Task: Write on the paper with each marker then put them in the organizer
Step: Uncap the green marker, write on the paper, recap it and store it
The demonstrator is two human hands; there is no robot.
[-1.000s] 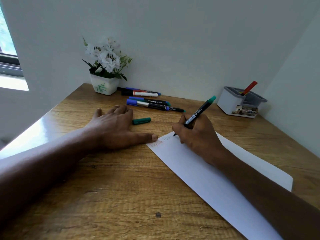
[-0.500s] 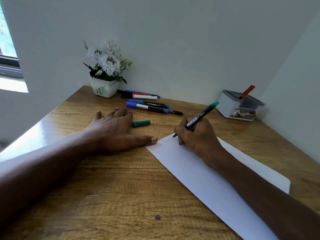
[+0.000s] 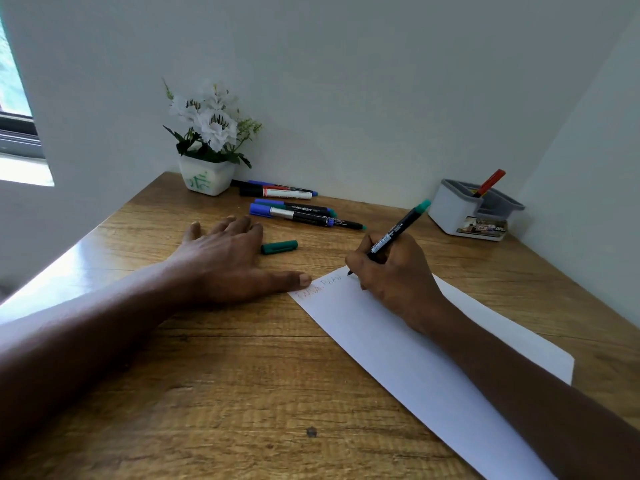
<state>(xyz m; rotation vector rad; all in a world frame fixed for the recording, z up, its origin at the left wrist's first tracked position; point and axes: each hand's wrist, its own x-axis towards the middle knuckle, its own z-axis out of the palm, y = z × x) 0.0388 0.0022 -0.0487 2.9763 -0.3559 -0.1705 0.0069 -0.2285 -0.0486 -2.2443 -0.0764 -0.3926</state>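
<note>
Paper (image 3: 398, 358) lies under our right hand (image 3: 394, 275) pinching the green marker (image 3: 398, 230); our left hand (image 3: 225, 261), spread flat, has its thumb at the paper's corner.

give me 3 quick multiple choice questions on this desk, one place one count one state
1. Markers standing in the organizer? A none B one C three
2. The green marker in the right hand is: A capped B lying flat C uncapped, tip at the paper
3. The loose green cap lies: A on the table beside the left hand B in the organizer C on the paper
Key: B, one red marker sticks out; C, bare tip meets the paper; A, cap sits on wood by that hand.
</note>
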